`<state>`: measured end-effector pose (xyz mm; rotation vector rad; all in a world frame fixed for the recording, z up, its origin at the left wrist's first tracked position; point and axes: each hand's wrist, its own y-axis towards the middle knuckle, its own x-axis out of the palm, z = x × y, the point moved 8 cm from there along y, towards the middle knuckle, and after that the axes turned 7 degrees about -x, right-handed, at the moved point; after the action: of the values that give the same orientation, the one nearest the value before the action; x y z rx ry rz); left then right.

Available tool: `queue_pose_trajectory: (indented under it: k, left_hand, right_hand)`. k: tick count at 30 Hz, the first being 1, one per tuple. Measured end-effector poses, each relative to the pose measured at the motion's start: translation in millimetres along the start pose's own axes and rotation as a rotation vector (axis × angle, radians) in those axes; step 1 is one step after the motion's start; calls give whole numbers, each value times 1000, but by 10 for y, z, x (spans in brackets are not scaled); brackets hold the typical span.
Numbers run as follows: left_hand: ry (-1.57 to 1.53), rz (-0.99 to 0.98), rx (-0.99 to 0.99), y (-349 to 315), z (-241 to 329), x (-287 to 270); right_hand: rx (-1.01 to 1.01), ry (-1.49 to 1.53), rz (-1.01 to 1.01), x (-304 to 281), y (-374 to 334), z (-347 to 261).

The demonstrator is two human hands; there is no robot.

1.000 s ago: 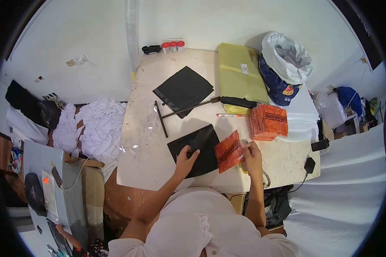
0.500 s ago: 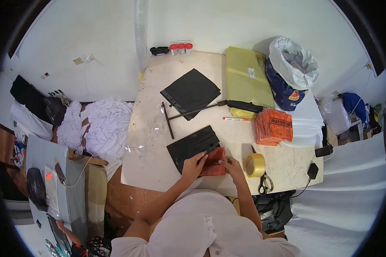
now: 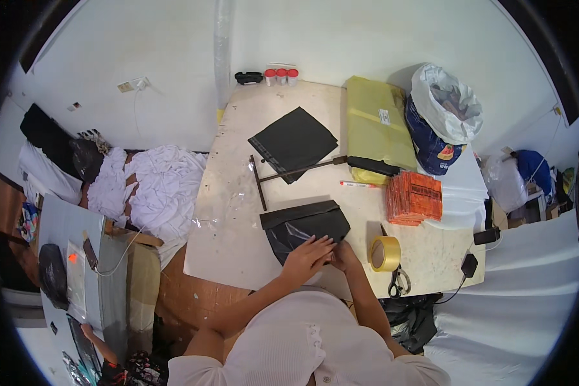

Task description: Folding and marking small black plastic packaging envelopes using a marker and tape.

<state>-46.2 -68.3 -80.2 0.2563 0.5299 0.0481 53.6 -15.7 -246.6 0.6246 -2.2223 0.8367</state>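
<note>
The black plastic bag (image 3: 299,225) lies on the near part of the table (image 3: 222,248), directly in front of you, with a folded strip along its far edge and its near right corner under your hands. Your left hand (image 3: 305,258) rests across that corner, fingers close together and nearly straight; whether its thumb pinches the plastic cannot be told. Your right hand (image 3: 345,256) meets it at the bag's right edge, fingers curled in and partly covered, so its grip cannot be confirmed either.

Change noted: half a second ago an orange packet showed between your hands at the bag's edge; now no orange is visible there. In my judgement, the packet is inside or under the bag, and your handling has passed from the packet to the bag itself.

Just right of your right hand stands a roll of yellow tape (image 3: 385,253), with scissors (image 3: 400,283) beside it. Beyond the roll sits the stack of orange packets (image 3: 414,198), near a marker (image 3: 358,184). Past your bag lie a dark T-shaped bar (image 3: 258,184) and further black bags (image 3: 294,141). A yellow package (image 3: 378,122) and a sack (image 3: 434,145) occupy the far right.
</note>
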Motion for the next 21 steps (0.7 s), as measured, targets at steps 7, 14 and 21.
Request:
queue_pose_trajectory:
  k: [7,14,21]
  left_hand:
    - [89,-167,123,-82,241,51]
    - [-53,678,-218,61,309,-1376]
    - [-1363,138,-434,244,12,-1160]
  right_hand:
    - [-91,140,-95,135,118,-23]
    - [-215,83,-39,27,-12,-376]
    - [-302,21,-18,-176,-276,-686]
